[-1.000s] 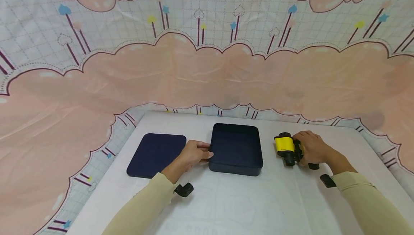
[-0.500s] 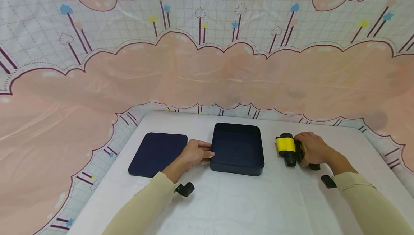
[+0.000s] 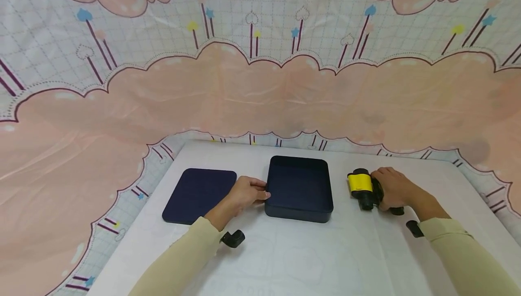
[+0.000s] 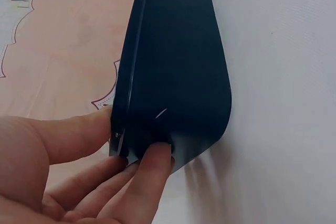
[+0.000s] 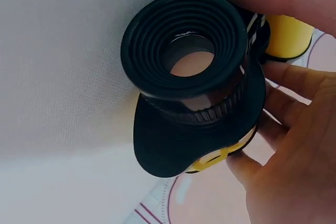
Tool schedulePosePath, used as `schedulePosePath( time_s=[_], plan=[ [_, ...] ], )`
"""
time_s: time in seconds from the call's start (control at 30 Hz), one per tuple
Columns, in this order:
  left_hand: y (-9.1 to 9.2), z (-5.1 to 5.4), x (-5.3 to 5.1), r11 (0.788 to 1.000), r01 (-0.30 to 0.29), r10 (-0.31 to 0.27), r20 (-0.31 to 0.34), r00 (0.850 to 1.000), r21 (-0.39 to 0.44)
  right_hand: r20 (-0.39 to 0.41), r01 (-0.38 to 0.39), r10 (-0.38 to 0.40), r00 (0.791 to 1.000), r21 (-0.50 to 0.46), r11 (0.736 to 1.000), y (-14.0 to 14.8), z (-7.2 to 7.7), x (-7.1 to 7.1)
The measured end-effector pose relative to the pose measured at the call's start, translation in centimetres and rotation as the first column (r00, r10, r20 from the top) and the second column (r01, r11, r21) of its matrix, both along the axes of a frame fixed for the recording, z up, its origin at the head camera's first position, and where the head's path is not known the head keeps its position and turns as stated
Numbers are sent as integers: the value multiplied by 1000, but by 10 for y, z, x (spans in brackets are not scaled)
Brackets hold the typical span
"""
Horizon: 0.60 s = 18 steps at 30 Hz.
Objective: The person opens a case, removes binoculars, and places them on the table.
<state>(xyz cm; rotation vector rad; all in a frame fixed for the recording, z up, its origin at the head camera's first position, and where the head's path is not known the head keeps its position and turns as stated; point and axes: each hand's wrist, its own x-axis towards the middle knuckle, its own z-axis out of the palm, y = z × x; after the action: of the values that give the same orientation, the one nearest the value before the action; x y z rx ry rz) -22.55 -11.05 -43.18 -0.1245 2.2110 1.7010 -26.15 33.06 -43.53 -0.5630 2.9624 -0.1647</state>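
Note:
A dark navy square box (image 3: 299, 185), open at the top, stands in the middle of the white table. At its left wall is my left hand (image 3: 244, 193); in the left wrist view the thumb meets the rim while the fingertips touch the outer wall (image 4: 173, 66). To the right, black and yellow binoculars (image 3: 360, 183) rest on the table. My right hand (image 3: 391, 188) grips them round the right barrel, hiding much of that side. In the right wrist view an eyepiece (image 5: 184, 45) faces the camera, with thumb and fingers around the body.
A flat dark navy lid (image 3: 197, 195) lies left of the box, partly behind the left forearm. Each wrist wears a small black camera (image 3: 233, 238). A printed cloth (image 3: 260, 97) with clouds hangs behind the table (image 3: 293, 260).
The view has shifted very slightly. Both hands, the box and the binoculars stay where they were.

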Motion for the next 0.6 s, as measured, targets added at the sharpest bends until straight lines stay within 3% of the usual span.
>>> schedulePosePath(
  time_s=[0.2,0.37,0.47,0.6],
  plan=[
    [-6,5,-3,997,29,-33,-47,998,-74,1,-13,13,1000,-17,1000,-3,-1,3],
    [-7,19,-4,978,16,-47,-147,988,-208,6,-24,24,1000,1,1000,-4,5,6],
    [-4,29,-2,948,14,-88,-221,971,-317,8,-28,28,1000,6,1000,-5,10,11],
    [-1,40,-1,882,16,-177,-300,937,-470,-22,-39,38,999,-14,999,-7,20,15]
  ],
)
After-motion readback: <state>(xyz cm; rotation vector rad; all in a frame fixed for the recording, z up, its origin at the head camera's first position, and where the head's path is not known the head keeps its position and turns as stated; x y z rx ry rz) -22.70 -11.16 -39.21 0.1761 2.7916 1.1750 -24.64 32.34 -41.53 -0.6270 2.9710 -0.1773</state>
